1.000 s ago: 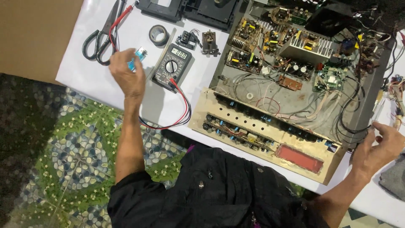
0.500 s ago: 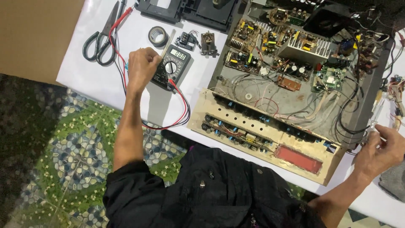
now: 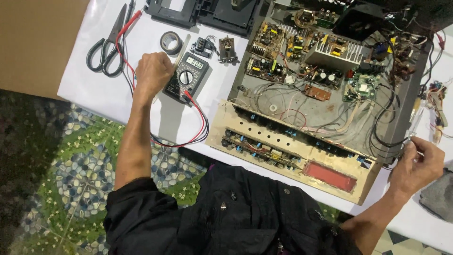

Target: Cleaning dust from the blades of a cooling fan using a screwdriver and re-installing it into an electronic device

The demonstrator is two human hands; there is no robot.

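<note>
My left hand is curled against the left edge of a dark digital multimeter lying on the white-covered table. Its red and black test leads loop toward the table's front edge. An open electronics chassis full of circuit boards and wires fills the middle, with a pale front panel facing me. At the chassis's right corner, my right hand pinches a slim clear-handled tool that points up along the chassis side.
Black-handled scissors and a roll of dark tape lie left of the meter, with small loose parts beside it. Black plastic housings sit at the back. A grey cloth lies far right, brown cardboard far left.
My left hand, which held a small blue-tipped item up near the scissors, came down onto the multimeter's left side. My right hand closed its fingers at the chassis corner.
</note>
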